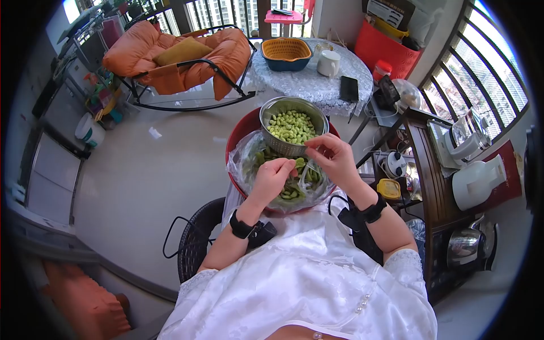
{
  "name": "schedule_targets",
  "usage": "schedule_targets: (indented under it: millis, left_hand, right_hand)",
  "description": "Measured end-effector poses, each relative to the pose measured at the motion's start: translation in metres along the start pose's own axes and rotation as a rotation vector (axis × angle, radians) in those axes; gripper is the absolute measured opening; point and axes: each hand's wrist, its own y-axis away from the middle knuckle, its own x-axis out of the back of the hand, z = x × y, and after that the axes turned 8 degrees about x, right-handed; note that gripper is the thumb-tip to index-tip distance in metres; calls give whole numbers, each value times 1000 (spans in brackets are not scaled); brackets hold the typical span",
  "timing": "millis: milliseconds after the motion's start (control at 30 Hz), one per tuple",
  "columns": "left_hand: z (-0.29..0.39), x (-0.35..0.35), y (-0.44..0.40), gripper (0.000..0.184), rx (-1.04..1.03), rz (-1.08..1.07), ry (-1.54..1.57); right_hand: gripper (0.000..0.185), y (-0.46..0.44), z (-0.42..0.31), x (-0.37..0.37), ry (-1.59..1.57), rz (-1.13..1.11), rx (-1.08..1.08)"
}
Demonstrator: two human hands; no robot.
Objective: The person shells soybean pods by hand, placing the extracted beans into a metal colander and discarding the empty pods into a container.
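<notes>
My left hand [274, 178] is closed in a pinch over a clear plastic bag [240, 163], with a green bean pod [299, 163] at its fingertips. Beside the rim of a metal colander [277, 144], my right hand [333, 156] has its fingers bent together; whatever they hold is too small to make out. Shelled green beans [292, 126] fill much of the colander. It sits at the far side of a red basin [233, 143], partly over the bag. Below my hands, green pods [290, 192] lie inside the bag. Both wrists wear black bands.
A round table [272, 79] ahead carries stacked baskets [287, 52], a white mug [328, 63] and a phone [349, 89]. An orange rocking chair [175, 59] stands at far left. On my right, a wooden shelf [429, 181] bears kitchen appliances.
</notes>
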Motion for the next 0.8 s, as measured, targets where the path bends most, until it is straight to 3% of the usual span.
schedule_targets:
  millis: [100, 233, 367, 533, 667, 800]
  left_hand:
    - [5, 0, 3, 30, -7, -29, 38]
    - [-5, -3, -1, 29, -116, -42, 88]
    - [-5, -1, -1, 28, -90, -65, 93]
    - [5, 0, 4, 32, -85, -69, 31]
    - [10, 0, 8, 35, -94, -96, 21]
    - [20, -2, 12, 39, -39, -169, 129]
  right_hand:
    - [16, 14, -12, -6, 46, -125, 62]
    - [19, 21, -6, -16, -55, -112, -3]
    - [18, 23, 5, -18, -136, -115, -27]
    - [20, 28, 8, -16, -498, -174, -166]
    - [23, 25, 8, -5, -479, -281, -353]
    - [25, 27, 18, -3, -694, -277, -519]
